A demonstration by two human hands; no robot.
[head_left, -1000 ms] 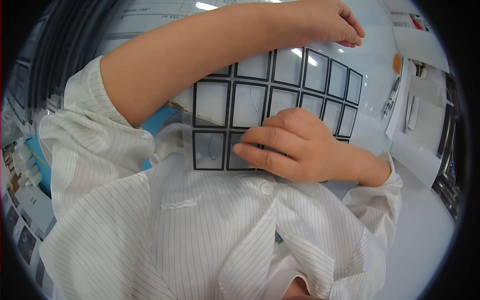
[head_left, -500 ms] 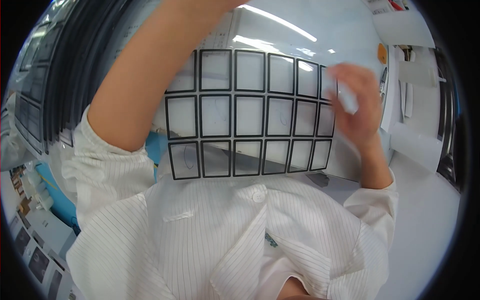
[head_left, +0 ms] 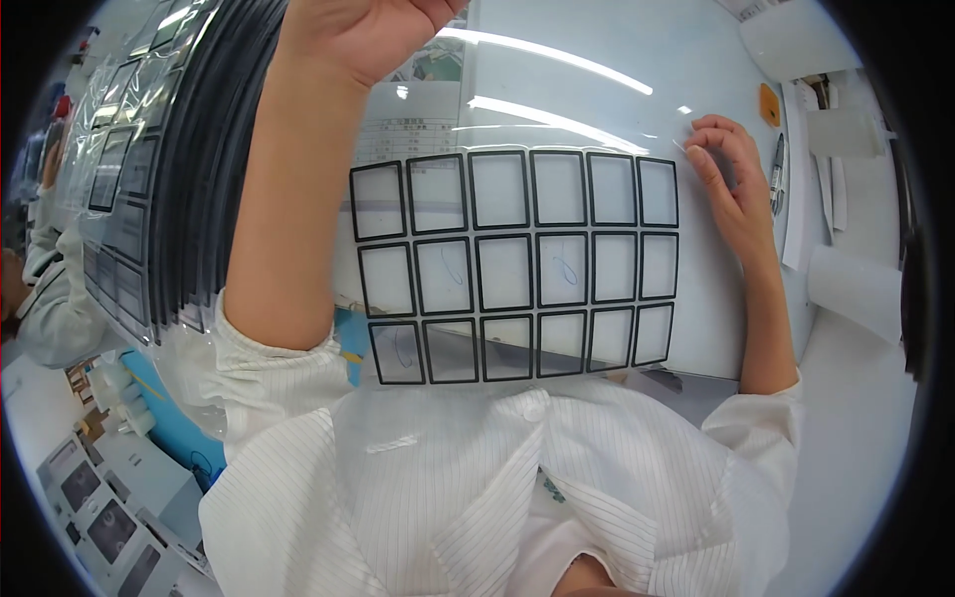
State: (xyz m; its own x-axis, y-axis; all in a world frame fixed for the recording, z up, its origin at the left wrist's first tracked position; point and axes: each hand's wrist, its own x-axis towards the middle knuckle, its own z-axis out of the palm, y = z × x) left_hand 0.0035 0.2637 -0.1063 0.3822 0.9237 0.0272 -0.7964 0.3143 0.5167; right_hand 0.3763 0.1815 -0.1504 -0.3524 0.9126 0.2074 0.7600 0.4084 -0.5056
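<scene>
A clear sheet with rows of black rectangular frames lies across the table's near edge, in front of my chest. Blue pen loops show in some of its panes. My left hand reaches to the upper edge of the picture, beyond the sheet; its fingers are cut off from view. Just off the sheet's far right corner is my right hand, fingers curled toward the thumb. A thin pale sliver shows at its fingertips, too small to name.
At the left stands a thick stack of similar black-framed sheets, partly in clear plastic. A printed paper lies under the glossy table surface. An orange object and a pen lie right. Another person's sleeve is far left.
My right hand has moved off the sheet to the right, its fingers now curled in. My left hand has shifted, showing its wrist. The view has shifted, so the sheet sits lower.
</scene>
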